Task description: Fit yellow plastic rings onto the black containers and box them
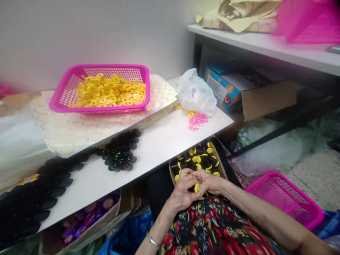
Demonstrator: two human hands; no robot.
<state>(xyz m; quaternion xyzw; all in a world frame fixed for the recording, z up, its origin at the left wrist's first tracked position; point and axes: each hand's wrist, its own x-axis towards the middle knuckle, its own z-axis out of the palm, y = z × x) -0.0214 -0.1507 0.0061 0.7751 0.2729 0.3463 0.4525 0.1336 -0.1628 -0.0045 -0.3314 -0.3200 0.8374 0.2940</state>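
Head view: below the near edge of a white table (159, 141), the left hand (183, 187) and right hand (210, 181) meet, fingers bent, together gripping 1 yellow-topped piece (197, 187) over a carton (220, 161) of black-and-yellow pieces (198, 159). On the table: black pieces (119, 152), pink bits (198, 121), a plastic bag (196, 94) and a pink basket (147, 85) of yellow rings (111, 90).

You face a pale wall (106, 32) behind your white desk (159, 145); to the desk's right, you have a higher white shelf (252, 39) and, below, a speckled floor (321, 170).
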